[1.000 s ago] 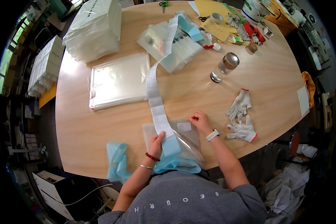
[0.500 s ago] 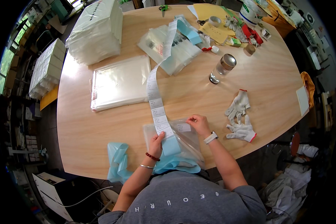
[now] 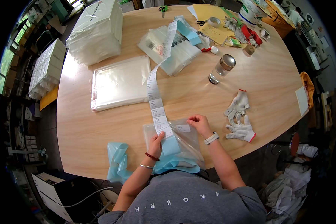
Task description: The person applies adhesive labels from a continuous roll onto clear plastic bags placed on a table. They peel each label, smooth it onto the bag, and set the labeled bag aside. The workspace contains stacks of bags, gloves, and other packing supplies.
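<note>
On feed, I note left hand (image 3: 155, 145) clamped on long white-and-blue label strip (image 3: 155, 102); right hand (image 3: 199, 124) at one o'clock of clear plastic bag (image 3: 191, 146), grip: cannot tell.

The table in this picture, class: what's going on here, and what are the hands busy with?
At a wooden table, a person's left hand holds a long strip of labels over a clear plastic bag. The right hand is beside a white label on that bag; whether its fingers grip anything is unclear. The strip runs up the table over a pile of bags. White gloves lie to the right.
</note>
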Motion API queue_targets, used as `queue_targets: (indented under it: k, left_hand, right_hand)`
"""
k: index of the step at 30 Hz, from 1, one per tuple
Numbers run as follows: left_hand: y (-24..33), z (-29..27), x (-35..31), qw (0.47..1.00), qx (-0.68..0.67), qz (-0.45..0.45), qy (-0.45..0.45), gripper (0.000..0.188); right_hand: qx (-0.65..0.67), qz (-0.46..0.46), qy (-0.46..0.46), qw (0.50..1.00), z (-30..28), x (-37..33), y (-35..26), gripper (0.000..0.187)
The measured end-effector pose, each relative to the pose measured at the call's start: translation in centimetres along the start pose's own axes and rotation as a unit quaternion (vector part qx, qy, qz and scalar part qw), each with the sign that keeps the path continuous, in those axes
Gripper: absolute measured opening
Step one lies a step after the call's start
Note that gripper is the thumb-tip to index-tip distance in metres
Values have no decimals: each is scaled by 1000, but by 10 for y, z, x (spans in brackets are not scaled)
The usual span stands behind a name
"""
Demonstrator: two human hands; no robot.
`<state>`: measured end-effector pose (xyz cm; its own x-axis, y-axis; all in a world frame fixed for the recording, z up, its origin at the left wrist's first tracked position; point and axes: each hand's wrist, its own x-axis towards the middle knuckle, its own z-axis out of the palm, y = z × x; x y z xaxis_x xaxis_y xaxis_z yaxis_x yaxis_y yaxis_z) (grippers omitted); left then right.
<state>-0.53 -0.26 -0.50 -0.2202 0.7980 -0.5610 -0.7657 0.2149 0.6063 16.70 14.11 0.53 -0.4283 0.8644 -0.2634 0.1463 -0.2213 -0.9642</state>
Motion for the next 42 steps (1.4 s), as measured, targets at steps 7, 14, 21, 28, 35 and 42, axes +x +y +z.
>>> queue_targets:
  k: [7,14,21,28,35,42]
  left_hand:
    - [-2,-4,3,1000,-5,-16,1,22]
    - [0,-3,1,1000,-3,-22,9,22]
    - [2,-3,-1,1000,0,-13,0,21]
    - [7,0,-4,1000,9,-4,-18,22]
    - [7,-1,-2,995,80,-13,-62,24]
    - [3,20,-9,991,90,18,-93,23]
  right_hand:
    - [-204,-124,80,968,-1,3,-6,8]
    - [-319,-232,108,912,5,-9,-25,14]
    - [-344,-312,118,878,18,-21,-37,12]
    - [-135,-164,-15,977,24,-33,-22,18]
    - [-107,-65,-133,983,51,-65,22,29]
    - [-41,-87,-55,994,49,-55,-9,16]
